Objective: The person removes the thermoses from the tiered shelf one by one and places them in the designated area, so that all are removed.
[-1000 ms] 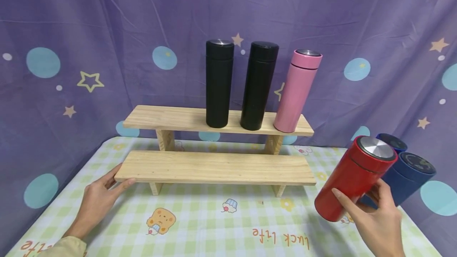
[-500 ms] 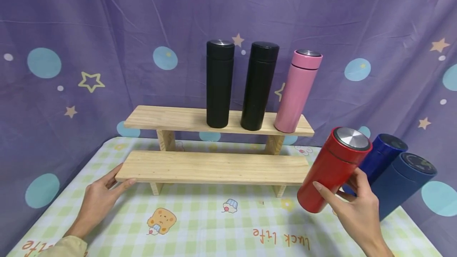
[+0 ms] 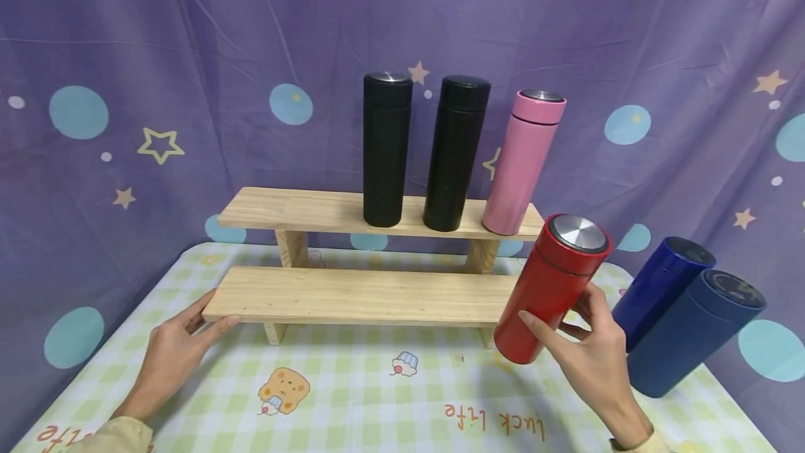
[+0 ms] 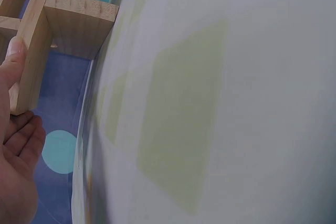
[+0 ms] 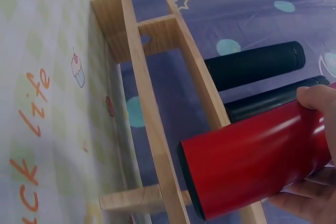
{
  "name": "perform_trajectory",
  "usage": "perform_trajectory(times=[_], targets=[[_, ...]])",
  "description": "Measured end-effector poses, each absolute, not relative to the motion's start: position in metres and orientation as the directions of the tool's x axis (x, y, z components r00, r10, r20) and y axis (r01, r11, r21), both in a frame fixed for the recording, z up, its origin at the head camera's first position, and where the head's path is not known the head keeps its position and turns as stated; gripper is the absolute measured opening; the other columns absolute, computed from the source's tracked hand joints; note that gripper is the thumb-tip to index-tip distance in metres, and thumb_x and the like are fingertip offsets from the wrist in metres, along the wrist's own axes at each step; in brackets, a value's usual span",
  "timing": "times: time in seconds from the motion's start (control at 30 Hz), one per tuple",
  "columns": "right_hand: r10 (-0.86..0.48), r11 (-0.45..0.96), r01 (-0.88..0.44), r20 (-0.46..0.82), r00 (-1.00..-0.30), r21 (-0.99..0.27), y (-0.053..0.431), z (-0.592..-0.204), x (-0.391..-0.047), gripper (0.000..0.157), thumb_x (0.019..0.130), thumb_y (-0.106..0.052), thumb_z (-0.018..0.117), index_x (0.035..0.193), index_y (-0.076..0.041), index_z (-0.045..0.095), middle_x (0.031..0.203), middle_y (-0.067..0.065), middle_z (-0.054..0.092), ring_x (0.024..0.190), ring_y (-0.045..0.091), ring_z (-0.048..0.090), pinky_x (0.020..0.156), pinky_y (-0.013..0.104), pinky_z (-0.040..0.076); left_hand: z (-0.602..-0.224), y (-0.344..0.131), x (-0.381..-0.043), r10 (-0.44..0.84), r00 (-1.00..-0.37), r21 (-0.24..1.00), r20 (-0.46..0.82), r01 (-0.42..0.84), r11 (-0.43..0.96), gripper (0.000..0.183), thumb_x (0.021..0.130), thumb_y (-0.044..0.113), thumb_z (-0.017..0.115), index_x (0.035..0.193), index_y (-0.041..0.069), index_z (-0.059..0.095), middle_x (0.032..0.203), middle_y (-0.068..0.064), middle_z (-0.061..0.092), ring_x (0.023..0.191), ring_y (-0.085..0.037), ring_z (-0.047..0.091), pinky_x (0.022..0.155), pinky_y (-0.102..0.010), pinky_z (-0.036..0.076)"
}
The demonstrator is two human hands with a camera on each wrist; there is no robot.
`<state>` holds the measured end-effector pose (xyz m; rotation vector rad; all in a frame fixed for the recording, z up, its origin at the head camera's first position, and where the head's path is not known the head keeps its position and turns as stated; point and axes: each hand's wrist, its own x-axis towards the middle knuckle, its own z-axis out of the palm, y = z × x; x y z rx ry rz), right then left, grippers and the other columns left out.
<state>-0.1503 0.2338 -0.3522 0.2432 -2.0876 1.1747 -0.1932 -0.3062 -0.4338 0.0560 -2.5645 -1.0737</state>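
My right hand (image 3: 594, 362) grips a red thermos bottle (image 3: 553, 285) with a silver-topped lid, thumb on its near side. The bottle is held tilted in the air, in front of the right end of the lower board. In the right wrist view the red bottle (image 5: 257, 161) shows its dark base towards the shelf. At the far left my left hand (image 3: 172, 351) holds the end of the two-tier wooden shelf (image 3: 371, 296), thumb on the front edge. Seen from the left wrist, its fingers (image 4: 23, 140) curl beneath the board.
On the upper tier stand two black bottles (image 3: 386, 152) (image 3: 457, 152) and a pink bottle (image 3: 524, 163). A bright blue bottle (image 3: 657, 292) and a dark blue bottle (image 3: 692, 334) stand on the checked tablecloth (image 3: 352, 397) at right. A purple curtain (image 3: 220, 75) hangs behind.
My right hand has carried the red bottle leftward, from in front of the blue bottles to the shelf's right end. More of both blue bottles shows. My left hand stays put.
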Motion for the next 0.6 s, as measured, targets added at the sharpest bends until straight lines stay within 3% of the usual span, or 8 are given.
perform_trajectory(times=[0.3,0.6], targets=[[0.116,0.506,-0.566,0.702,-0.703,-0.651,0.217,-0.352,-0.163,0.076,0.07,0.008,0.092,0.137,-0.002,0.059,0.115,-0.001,0.069,0.101,0.006,0.068,0.073,0.016,0.059,-0.433,-0.306,-0.192,-0.172,-0.935,0.705,0.309,0.104,0.702,0.081,0.097,0.042,0.075,0.157,-0.002,0.04,0.137,-0.037,0.053,0.122,-0.057,0.055,0.09,-0.058,0.054],[0.033,0.428,-0.651,0.73,-0.682,-0.628,0.195,-0.351,-0.174,0.072,0.073,0.006,0.091,0.137,-0.004,0.059,0.113,0.003,0.07,0.099,0.008,0.069,0.07,0.02,0.061,-0.432,-0.306,-0.191,-0.153,-0.944,0.702,0.293,0.104,0.704,0.083,0.098,0.043,0.073,0.157,-0.004,0.038,0.137,-0.037,0.053,0.123,-0.06,0.053,0.093,-0.064,0.051]])
